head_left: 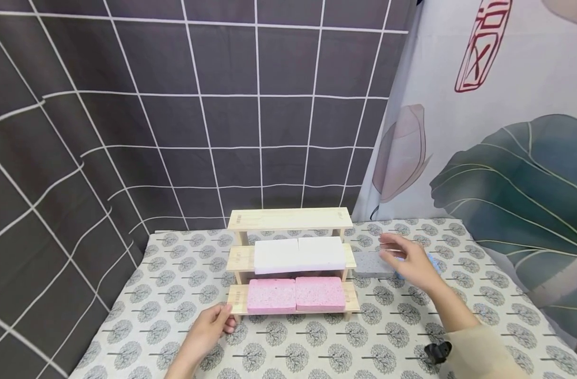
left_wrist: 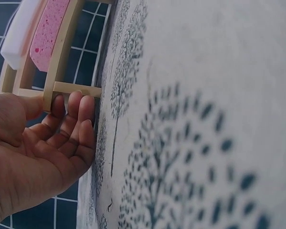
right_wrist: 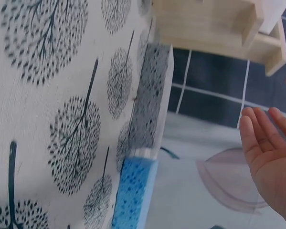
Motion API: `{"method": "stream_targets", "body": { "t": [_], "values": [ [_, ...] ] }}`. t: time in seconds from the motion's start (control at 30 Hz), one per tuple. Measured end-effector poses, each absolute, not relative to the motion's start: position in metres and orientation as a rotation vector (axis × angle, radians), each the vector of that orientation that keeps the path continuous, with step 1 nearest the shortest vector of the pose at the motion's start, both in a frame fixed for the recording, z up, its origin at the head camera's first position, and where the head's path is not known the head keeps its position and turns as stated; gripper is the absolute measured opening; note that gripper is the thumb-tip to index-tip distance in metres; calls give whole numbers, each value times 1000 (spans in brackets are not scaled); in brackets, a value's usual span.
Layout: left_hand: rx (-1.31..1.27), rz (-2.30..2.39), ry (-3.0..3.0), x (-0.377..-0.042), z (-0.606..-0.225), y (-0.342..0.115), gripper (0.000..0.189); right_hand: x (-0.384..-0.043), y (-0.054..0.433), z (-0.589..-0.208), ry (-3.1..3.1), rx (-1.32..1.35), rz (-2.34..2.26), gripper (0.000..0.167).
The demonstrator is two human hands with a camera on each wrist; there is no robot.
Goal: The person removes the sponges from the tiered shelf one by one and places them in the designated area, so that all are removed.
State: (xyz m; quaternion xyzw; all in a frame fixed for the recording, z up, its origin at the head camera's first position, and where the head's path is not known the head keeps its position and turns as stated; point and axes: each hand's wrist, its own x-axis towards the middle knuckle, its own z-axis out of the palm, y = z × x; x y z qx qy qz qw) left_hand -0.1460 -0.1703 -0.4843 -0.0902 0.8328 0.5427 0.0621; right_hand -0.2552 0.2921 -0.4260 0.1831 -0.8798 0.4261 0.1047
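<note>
A wooden three-tier rack (head_left: 288, 218) stands on the table. On its bottom step lie two pink sponges (head_left: 271, 296) side by side; two white sponge-like blocks (head_left: 298, 255) lie on the middle step. My left hand (head_left: 208, 327) pinches the left end of the bottom step, thumb on top and fingers below, as the left wrist view shows. To the right of the rack, my right hand (head_left: 414, 263) hovers with relaxed fingers and holds nothing. Below it are a grey sponge (right_wrist: 150, 95) and a blue sponge (right_wrist: 133, 191), end to end; in the head view the hand partly covers them.
A cloth (head_left: 175, 295) with a tree print covers the table. Behind the rack hangs a dark grid-patterned curtain (head_left: 227, 121), and a pale curtain (head_left: 506, 131) with leaf and flower prints hangs at the right. A small black object (head_left: 437, 351) shows at the right sleeve.
</note>
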Motion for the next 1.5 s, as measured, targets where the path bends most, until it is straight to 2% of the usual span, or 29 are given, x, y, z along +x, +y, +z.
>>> {"method": "stream_targets", "body": {
  "t": [0.6, 1.5],
  "values": [
    [-279, 1648, 2516, -146, -486, -171, 33, -254, 252, -419, -2549, 694, 1162, 51],
    [-270, 1678, 2495, -145, -485, -171, 32, -263, 215, -414, -2659, 758, 890, 74]
  ]
}}
